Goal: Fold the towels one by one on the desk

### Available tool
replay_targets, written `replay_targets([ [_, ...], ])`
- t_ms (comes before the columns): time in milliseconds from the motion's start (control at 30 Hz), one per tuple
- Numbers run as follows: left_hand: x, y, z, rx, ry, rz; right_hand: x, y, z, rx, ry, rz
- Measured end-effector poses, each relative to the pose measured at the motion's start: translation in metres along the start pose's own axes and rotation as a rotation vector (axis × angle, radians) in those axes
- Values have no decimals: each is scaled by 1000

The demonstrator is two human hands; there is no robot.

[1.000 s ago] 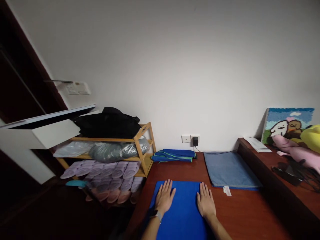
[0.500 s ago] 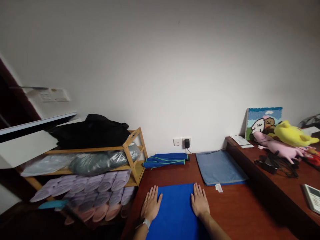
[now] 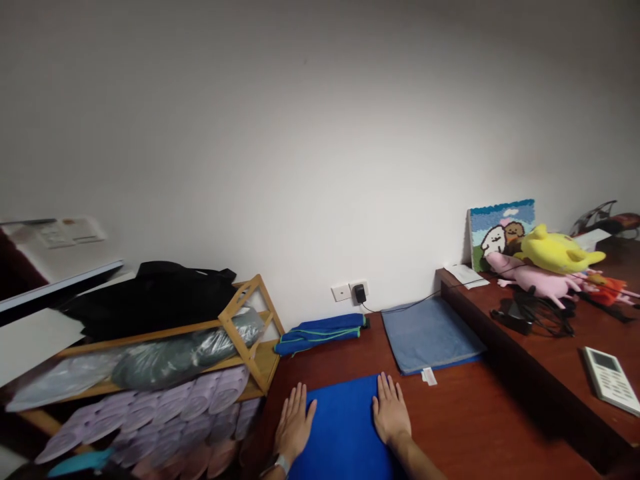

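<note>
A bright blue cloth point(image 3: 345, 427) lies flat on the reddish-brown table, its lower end cut off by the frame. Along its left edge rests my left hand point(image 3: 295, 421), open, palm down, with a band at the wrist. My right hand point(image 3: 391, 410) lies open and flat at the cloth's right edge, fingers pointing toward the wall. Behind the hands is a folded blue cloth with green trim point(image 3: 320, 333). To the right of that, a folded grey-blue cloth point(image 3: 433, 333) with a white tag lies flat.
A wooden rack point(image 3: 260, 340) at left holds a black bag point(image 3: 160, 297), plastic-wrapped items and several slippers point(image 3: 173, 407). On the raised surface at right sit plush toys point(image 3: 555, 250), cables, a dog picture point(image 3: 500, 230) and a white keypad device point(image 3: 611, 380). A black plug point(image 3: 359, 293) sits in the wall socket.
The camera view has tilted and turned slightly right, so things appear shifted left. Both hands stay flat at the blue cloth's edges, with no clear movement of the cloth.
</note>
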State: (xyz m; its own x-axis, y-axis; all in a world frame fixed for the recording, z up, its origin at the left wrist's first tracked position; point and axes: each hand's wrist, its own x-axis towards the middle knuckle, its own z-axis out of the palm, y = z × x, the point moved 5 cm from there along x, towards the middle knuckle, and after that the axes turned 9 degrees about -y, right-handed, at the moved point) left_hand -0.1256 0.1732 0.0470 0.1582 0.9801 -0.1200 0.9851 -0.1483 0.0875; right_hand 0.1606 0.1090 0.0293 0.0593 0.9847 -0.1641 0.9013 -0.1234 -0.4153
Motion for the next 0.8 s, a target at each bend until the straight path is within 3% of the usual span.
replay_targets([
  [100, -4, 74, -10, -37, 60, 211, 1, 1, 1, 18, -7, 1],
  [167, -7, 135, -3, -87, 30, 398, 2, 3, 4, 14, -8, -12],
  [233, -8, 183, 11, -160, -19, 476, 5, 4, 9, -9, -16, -48],
  [300, -8, 209, 26, -234, -76, 463, 8, 5, 15, -40, -27, -73],
  [367, -7, 215, 37, -282, -114, 431, 9, 6, 18, -62, -30, -73],
  [433, -7, 204, 40, -299, -126, 419, 8, 6, 16, -63, -27, -54],
  [500, -7, 177, 35, -300, -122, 389, 5, 5, 11, -45, -16, -30],
  [667, -5, 70, 20, -139, -33, 265, 0, 3, 6, -35, 1, 9],
  [800, -2, -9, 20, -32, 21, 166, 2, 6, 12, -45, 22, 14],
])
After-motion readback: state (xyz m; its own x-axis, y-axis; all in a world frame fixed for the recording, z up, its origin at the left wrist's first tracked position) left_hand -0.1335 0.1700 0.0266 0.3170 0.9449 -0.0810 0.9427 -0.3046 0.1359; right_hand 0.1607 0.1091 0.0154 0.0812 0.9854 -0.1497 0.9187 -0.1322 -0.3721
